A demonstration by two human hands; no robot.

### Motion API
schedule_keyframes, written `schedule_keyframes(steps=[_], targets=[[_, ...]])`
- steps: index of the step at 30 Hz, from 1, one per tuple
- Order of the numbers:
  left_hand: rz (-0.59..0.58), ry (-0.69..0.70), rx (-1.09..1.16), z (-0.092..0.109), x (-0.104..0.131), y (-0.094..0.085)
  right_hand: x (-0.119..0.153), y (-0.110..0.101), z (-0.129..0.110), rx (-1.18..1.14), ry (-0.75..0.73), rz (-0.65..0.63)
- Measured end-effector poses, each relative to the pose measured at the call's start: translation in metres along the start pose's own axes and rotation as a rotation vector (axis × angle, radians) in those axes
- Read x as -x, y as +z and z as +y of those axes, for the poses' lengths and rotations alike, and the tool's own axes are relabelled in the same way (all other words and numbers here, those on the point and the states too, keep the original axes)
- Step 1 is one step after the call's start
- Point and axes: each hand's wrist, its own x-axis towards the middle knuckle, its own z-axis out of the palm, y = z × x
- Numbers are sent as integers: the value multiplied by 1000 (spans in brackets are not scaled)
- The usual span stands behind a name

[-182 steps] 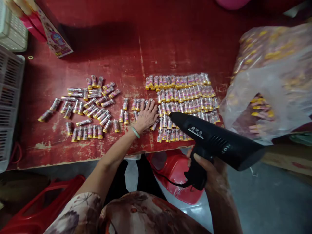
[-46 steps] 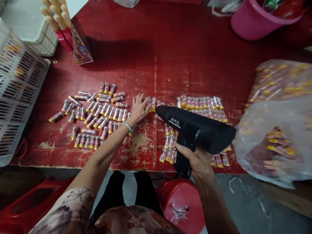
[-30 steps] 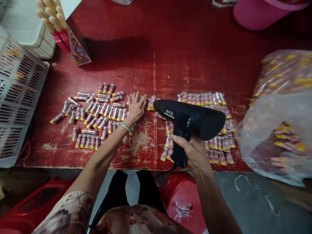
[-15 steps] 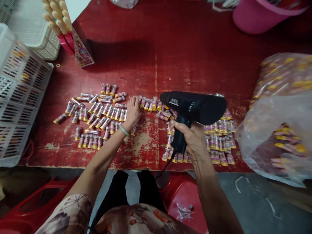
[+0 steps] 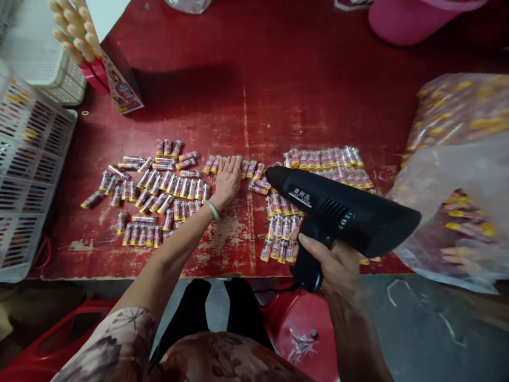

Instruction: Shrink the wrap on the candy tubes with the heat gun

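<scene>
My right hand [image 5: 342,265] is wrapped around the handle of a black hair dryer [image 5: 338,207]. The dryer's narrow nozzle points left, at a row of small wrapped tubes [image 5: 250,168] with yellow ends. On that row lies my left hand [image 5: 228,180], palm down with fingers stretched out, touching the tubes. A green bangle [image 5: 212,210] circles my left wrist. Loose tubes [image 5: 185,187] spread over the table to the left of this hand. To the right, tidier rows of the same tubes [image 5: 324,157] lie partly hidden behind the dryer and my right hand.
The worn red table [image 5: 278,95] carries a display box [image 5: 125,90] at the back left. White crates [image 5: 35,170] stand along the left side. A pink bucket [image 5: 409,21] is at the back right, and a filled plastic bag [image 5: 453,159] sits at right. Red stools [image 5: 304,323] are below.
My left hand has slid right along the row, uncovering tubes on its left. The hair dryer has moved right and closer to me, showing more of the rows behind it.
</scene>
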Motion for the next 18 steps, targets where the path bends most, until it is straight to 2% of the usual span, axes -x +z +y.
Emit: schedule_keyframes(steps=[8, 12, 15, 18], targets=[[60, -49, -24, 16, 14, 4, -11, 7, -5, 8, -15, -18], [45, -82, -27, 15, 23, 5, -20, 15, -8, 1, -31, 2], [11, -74, -5, 15, 19, 7, -29, 25, -10, 10, -65, -24], [31, -71, -12, 13, 18, 5, -34, 37, -13, 12, -65, -28]])
